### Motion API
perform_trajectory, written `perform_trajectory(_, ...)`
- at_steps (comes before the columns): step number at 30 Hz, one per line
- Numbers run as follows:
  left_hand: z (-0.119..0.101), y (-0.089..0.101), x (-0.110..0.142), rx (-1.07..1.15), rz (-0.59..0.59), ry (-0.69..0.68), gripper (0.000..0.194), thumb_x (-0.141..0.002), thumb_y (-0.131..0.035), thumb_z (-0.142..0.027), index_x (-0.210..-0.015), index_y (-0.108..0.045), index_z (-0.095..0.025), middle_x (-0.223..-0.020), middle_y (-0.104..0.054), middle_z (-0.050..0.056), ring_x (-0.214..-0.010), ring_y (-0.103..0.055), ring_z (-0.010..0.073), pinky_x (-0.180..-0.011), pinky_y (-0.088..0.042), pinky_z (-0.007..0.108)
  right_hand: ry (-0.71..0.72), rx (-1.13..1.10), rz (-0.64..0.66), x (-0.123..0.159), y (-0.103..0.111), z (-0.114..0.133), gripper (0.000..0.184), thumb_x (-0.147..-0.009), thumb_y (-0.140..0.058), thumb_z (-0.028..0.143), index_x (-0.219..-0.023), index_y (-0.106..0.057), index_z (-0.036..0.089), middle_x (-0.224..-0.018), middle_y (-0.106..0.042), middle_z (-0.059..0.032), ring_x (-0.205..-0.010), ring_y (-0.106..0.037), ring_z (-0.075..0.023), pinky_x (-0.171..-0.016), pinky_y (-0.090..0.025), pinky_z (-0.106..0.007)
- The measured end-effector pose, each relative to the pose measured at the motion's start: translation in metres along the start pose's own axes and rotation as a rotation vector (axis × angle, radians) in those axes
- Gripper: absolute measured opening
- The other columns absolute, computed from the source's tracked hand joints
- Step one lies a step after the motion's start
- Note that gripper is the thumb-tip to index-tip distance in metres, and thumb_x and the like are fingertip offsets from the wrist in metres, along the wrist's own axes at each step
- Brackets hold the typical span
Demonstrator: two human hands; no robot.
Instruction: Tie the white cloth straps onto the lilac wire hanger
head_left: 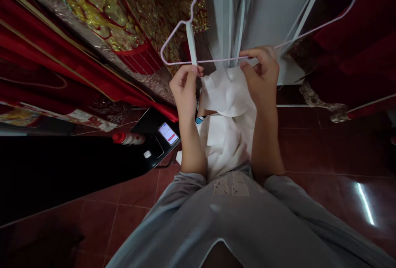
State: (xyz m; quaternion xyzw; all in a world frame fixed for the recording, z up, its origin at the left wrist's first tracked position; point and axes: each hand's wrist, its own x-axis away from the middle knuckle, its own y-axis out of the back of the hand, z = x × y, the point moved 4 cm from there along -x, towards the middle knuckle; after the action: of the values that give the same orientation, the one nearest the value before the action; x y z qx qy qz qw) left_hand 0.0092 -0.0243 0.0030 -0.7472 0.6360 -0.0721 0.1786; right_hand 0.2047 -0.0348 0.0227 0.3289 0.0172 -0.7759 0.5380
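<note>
A pale pink clothes hanger (pixel 216 59) spans the upper part of the view, its hook out of frame. White straps (pixel 191 41) loop over its notches on both sides. My left hand (pixel 185 80) is closed at the lower end of the left strap, just under the hanger's bottom bar, with thumb and fingers pinched. My right hand (pixel 261 68) is closed around the bottom bar, right of the middle. Between my forearms hangs a white garment (pixel 229 132), bunched and folded. How the straps join it is partly hidden by my hands.
Red and gold sequined garments (pixel 130 16) hang at the left, dark red ones (pixel 355 53) at the right. A black table (pixel 77 177) at the left bears a lit phone (pixel 168 133), a dark phone (pixel 155 146), a small white case (pixel 147 154) and a red-capped bottle (pixel 128 138).
</note>
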Motion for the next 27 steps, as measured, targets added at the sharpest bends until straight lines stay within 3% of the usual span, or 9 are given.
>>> perform_trajectory(3, -0.024, -0.011, 0.001, -0.062, 0.100, -0.146, 0.024, -0.101, -0.057, -0.025, -0.086, -0.076, -0.029, -0.093, -0.070, 0.007, -0.069, -0.063, 0.0250, -0.054, -0.047, 0.033, 0.010, -0.025, 0.007, 0.000, -0.001, -0.001, 0.018, -0.089, -0.057, 0.025, -0.102, -0.066, 0.033, -0.108, -0.058, -0.0032, -0.083, -0.054, -0.0165, -0.062, -0.045, -0.031)
perform_trajectory(6, -0.054, -0.022, -0.007, 0.031, 0.202, -0.071, 0.047, -0.110, -0.033, -0.026, -0.093, -0.077, -0.030, -0.113, -0.070, 0.003, -0.059, -0.058, 0.0220, -0.046, -0.042, 0.033, 0.024, -0.051, 0.009, 0.001, 0.002, 0.000, 0.018, -0.088, -0.058, 0.024, -0.103, -0.067, 0.031, -0.107, -0.057, -0.0038, -0.085, -0.055, -0.0169, -0.062, -0.044, -0.031)
perform_trajectory(8, -0.075, -0.025, -0.014, 0.183, 0.291, 0.034, 0.068, -0.114, -0.010, -0.032, -0.100, -0.074, -0.016, -0.120, -0.068, 0.006, -0.053, -0.053, 0.0161, -0.045, -0.043, 0.028, 0.031, -0.070, 0.050, 0.000, 0.005, 0.002, 0.019, -0.089, -0.058, 0.027, -0.104, -0.067, 0.033, -0.109, -0.058, -0.0031, -0.090, -0.057, -0.0183, -0.064, -0.046, -0.033)
perform_trajectory(10, -0.090, -0.022, -0.021, 0.330, 0.344, 0.125, 0.076, -0.114, 0.001, -0.040, -0.113, -0.070, -0.009, -0.126, -0.065, 0.008, -0.070, -0.062, 0.0176, -0.058, -0.052, 0.026, 0.043, -0.103, 0.089, 0.000, 0.008, 0.003, 0.020, -0.089, -0.059, 0.028, -0.105, -0.068, 0.036, -0.108, -0.059, -0.0021, -0.092, -0.058, -0.0187, -0.068, -0.048, -0.034)
perform_trajectory(12, -0.095, -0.008, -0.028, 0.426, 0.270, 0.130, 0.070, -0.114, -0.003, -0.045, -0.129, -0.063, -0.013, -0.128, -0.065, 0.007, -0.102, -0.063, 0.0218, -0.079, -0.055, 0.027, 0.044, -0.111, 0.101, -0.001, 0.010, 0.004, 0.021, -0.089, -0.059, 0.028, -0.105, -0.068, 0.037, -0.108, -0.059, -0.0014, -0.087, -0.057, -0.0171, -0.068, -0.048, -0.033)
perform_trajectory(15, -0.077, 0.023, -0.032, 0.435, 0.029, 0.019, 0.059, -0.113, -0.009, -0.042, -0.132, -0.061, -0.020, -0.132, -0.064, 0.003, -0.137, -0.041, 0.0207, -0.104, -0.046, 0.029, 0.041, -0.081, 0.098, -0.001, 0.011, 0.003, 0.025, -0.087, -0.059, 0.026, -0.107, -0.067, 0.037, -0.112, -0.057, -0.0011, -0.077, -0.053, -0.0144, -0.063, -0.045, -0.032)
perform_trajectory(18, -0.042, 0.043, -0.028, 0.272, -0.115, -0.040, 0.043, -0.111, -0.028, -0.034, -0.108, -0.069, -0.026, -0.133, -0.064, -0.004, -0.138, -0.040, 0.0284, -0.104, -0.045, 0.040, 0.028, -0.045, 0.134, 0.002, 0.009, 0.004, 0.028, -0.088, -0.058, 0.029, -0.113, -0.064, 0.039, -0.119, -0.056, -0.0005, -0.072, -0.051, -0.0144, -0.063, -0.047, -0.033)
perform_trajectory(23, -0.001, 0.017, -0.015, 0.117, 0.127, 0.051, 0.027, -0.105, -0.046, -0.027, -0.103, -0.073, -0.026, -0.124, -0.069, 0.004, -0.119, -0.056, 0.0330, -0.087, -0.048, 0.043, -0.030, 0.013, 0.198, 0.007, 0.002, 0.006, 0.032, -0.091, -0.057, 0.037, -0.122, -0.059, 0.042, -0.131, -0.056, 0.0001, -0.091, -0.059, -0.0181, -0.071, -0.054, -0.033)
perform_trajectory(27, -0.002, -0.018, -0.004, 0.213, 0.104, -0.034, 0.030, -0.111, -0.041, -0.032, -0.103, -0.069, -0.027, -0.120, -0.069, 0.006, -0.097, -0.063, 0.0278, -0.069, -0.046, 0.036, 0.022, -0.079, 0.148, 0.008, -0.005, 0.004, 0.030, -0.091, -0.057, 0.038, -0.120, -0.061, 0.042, -0.129, -0.056, -0.0003, -0.089, -0.060, -0.0174, -0.075, -0.054, -0.034)
